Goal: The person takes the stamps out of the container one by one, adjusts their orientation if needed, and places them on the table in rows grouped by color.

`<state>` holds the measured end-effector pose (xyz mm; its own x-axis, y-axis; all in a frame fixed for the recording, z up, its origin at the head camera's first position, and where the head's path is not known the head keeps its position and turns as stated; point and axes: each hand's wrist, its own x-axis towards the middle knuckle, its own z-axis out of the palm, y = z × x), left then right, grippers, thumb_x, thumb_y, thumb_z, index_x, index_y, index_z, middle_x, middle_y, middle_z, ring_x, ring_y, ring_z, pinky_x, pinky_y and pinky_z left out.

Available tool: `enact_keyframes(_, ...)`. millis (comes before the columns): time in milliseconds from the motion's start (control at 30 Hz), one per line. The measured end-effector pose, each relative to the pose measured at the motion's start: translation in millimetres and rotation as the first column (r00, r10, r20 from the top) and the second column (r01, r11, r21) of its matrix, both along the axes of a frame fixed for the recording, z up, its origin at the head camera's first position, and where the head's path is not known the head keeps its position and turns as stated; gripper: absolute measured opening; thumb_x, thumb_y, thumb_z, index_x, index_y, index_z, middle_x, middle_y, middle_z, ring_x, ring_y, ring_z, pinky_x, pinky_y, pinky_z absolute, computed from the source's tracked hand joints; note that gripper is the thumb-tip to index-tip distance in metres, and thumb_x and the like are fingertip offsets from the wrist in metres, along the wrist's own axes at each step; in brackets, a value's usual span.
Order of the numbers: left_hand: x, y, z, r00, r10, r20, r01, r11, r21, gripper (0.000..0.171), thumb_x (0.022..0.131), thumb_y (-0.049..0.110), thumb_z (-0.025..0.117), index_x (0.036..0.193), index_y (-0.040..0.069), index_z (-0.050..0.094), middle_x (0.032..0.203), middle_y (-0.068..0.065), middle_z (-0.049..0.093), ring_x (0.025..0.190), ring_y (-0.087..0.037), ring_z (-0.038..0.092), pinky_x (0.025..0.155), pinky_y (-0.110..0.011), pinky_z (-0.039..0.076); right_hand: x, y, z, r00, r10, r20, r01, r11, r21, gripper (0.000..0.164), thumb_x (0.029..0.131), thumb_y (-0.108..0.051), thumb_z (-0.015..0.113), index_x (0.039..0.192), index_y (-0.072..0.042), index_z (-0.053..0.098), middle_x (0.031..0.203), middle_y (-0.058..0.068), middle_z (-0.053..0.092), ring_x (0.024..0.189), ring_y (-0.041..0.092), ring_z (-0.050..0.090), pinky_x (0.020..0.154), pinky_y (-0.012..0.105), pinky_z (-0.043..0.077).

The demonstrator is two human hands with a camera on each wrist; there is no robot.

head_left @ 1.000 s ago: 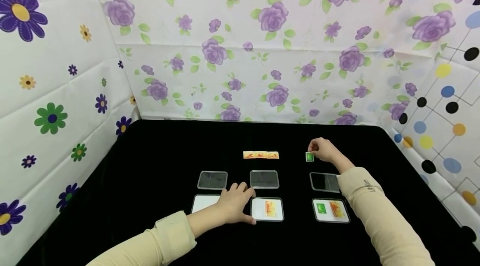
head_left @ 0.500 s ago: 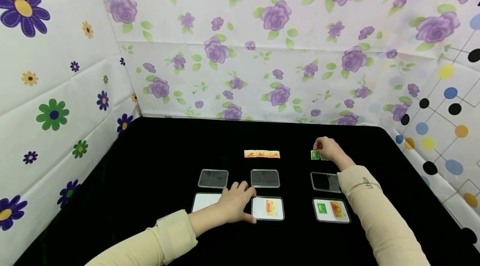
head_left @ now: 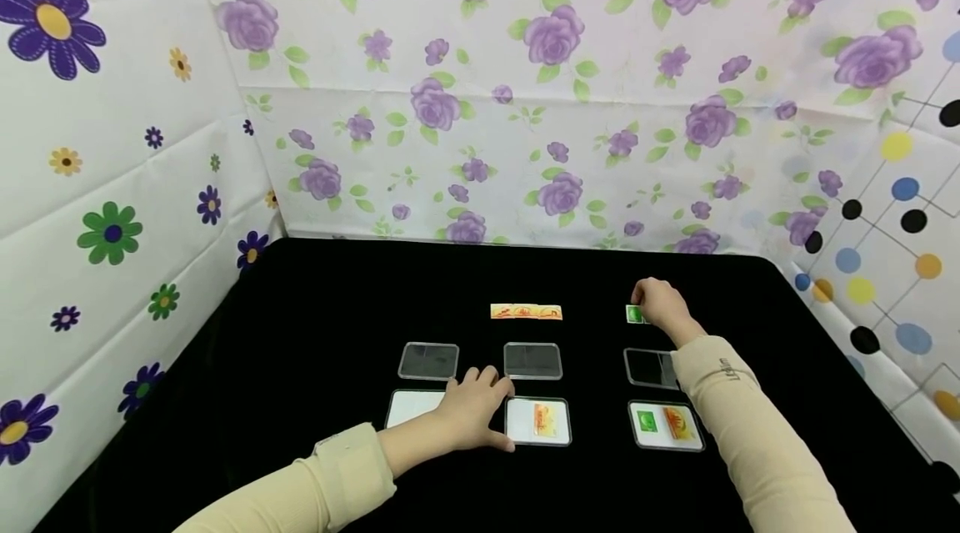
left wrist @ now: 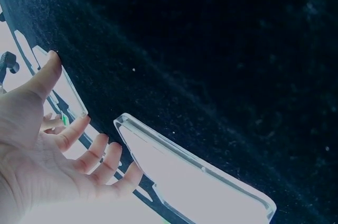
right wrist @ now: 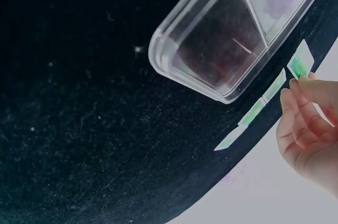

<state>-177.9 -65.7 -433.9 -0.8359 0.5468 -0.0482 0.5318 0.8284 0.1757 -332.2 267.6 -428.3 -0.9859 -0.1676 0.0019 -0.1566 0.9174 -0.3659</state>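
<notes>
My right hand (head_left: 663,306) pinches a small green-and-white stamp (right wrist: 301,60) between thumb and fingertips at the table's back right. Several more green stamps (right wrist: 252,112) lie in a row beside it in the right wrist view; in the head view the hand hides most of them, leaving one green stamp (head_left: 634,314) in sight. My left hand (head_left: 474,409) stays spread at the front middle, thumb and index fingertips at the left edge of a clear case (head_left: 519,420) with a white insert and an orange-yellow stamp (head_left: 545,420). Its little finger is beside a white case (left wrist: 185,166).
Three shallow transparent cases, left (head_left: 428,360), middle (head_left: 532,360) and right (head_left: 647,367), form a row farther back. A joined strip of orange-yellow stamps (head_left: 527,312) lies behind them. At front right, another case (head_left: 666,443) holds one green and one orange stamp. Patterned curtains surround the black table.
My right hand has moved slightly right along the green stamps, where a second one showed half a second ago. My left hand has kept its place; the head view has shifted a little.
</notes>
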Motion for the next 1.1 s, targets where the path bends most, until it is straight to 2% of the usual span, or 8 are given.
enact_keyframes(267, 1.2, -0.4, 1.0, 1.000, 0.001, 0.004, -0.001, 1.000, -0.006, 0.066, 0.066, 0.053, 0.079, 0.116, 0.018, 0.055, 0.110, -0.003, 0.054, 0.096, -0.020, 0.050, 0.078, -0.048, 0.048, 4.3, -0.5, -2.2, 0.999, 0.049, 0.008, -0.049, 0.999, -0.021, 0.015, 0.086, 0.009, 0.048, 0.093, 0.005, 0.061, 0.090, 0.022, 0.063, 0.073, 0.029, 0.059, 0.066, 0.042, 0.049)
enact_keyframes(433, 1.2, -1.2, 4.2, 1.000, 0.004, -0.005, -0.004, 1.000, -0.006, 0.065, 0.066, 0.052, 0.079, 0.116, 0.018, 0.055, 0.110, -0.003, 0.053, 0.097, -0.020, 0.050, 0.080, -0.050, 0.048, 3.3, -7.3, -2.7, 0.998, 0.048, -0.046, -0.044, 0.997, 0.069, 0.014, 0.083, 0.009, 0.050, 0.088, 0.002, 0.060, 0.085, 0.019, 0.062, 0.071, 0.030, 0.058, 0.064, 0.043, 0.048)
enact_keyframes(600, 2.7, -1.6, 6.3, 1.000, 0.001, 0.007, -0.001, 1.000, 0.007, 0.065, 0.067, 0.050, 0.080, 0.116, 0.017, 0.055, 0.111, -0.004, 0.054, 0.098, -0.023, 0.051, 0.083, -0.054, 0.048, 0.9, -12.0, -3.7, 0.999, 0.019, -0.050, -0.012, 0.992, 0.127, 0.017, 0.081, 0.010, 0.048, 0.085, -0.001, 0.060, 0.084, 0.017, 0.063, 0.070, 0.029, 0.058, 0.062, 0.042, 0.047)
enact_keyframes(867, 1.9, -1.2, 3.4, 1.000, 0.012, 0.009, -0.012, 1.000, -0.007, 0.065, 0.067, 0.052, 0.078, 0.117, 0.018, 0.055, 0.111, -0.003, 0.053, 0.099, -0.021, 0.051, 0.083, -0.052, 0.048, 2.9, -9.6, -1.4, 0.995, 0.085, -0.049, -0.080, 0.992, 0.099, 0.019, 0.086, 0.009, 0.044, 0.090, 0.001, 0.060, 0.086, 0.018, 0.062, 0.070, 0.027, 0.057, 0.063, 0.041, 0.047)
enact_keyframes(1000, 1.2, -0.3, 1.3, 1.000, 0.012, 0.004, -0.012, 1.000, -0.014, 0.065, 0.067, 0.053, 0.078, 0.117, 0.019, 0.055, 0.111, -0.002, 0.053, 0.097, -0.020, 0.050, 0.079, -0.049, 0.048, 7.2, -9.7, -1.1, 0.991, 0.115, -0.063, -0.107, 0.988, 0.112, 0.005, 0.090, -0.003, 0.056, 0.089, 0.000, 0.060, 0.085, 0.016, 0.060, 0.070, 0.025, 0.055, 0.062, 0.039, 0.045)
enact_keyframes(1100, 0.8, 0.2, 0.6, 1.000, 0.012, 0.000, -0.012, 1.000, -0.021, 0.065, 0.066, 0.054, 0.078, 0.116, 0.019, 0.055, 0.111, -0.002, 0.053, 0.097, -0.020, 0.050, 0.078, -0.047, 0.048, 10.1, -10.7, -2.1, 0.991, 0.120, -0.063, -0.111, 0.985, 0.133, 0.014, 0.088, -0.014, 0.065, 0.088, -0.001, 0.059, 0.086, 0.016, 0.058, 0.071, 0.025, 0.055, 0.062, 0.039, 0.044)
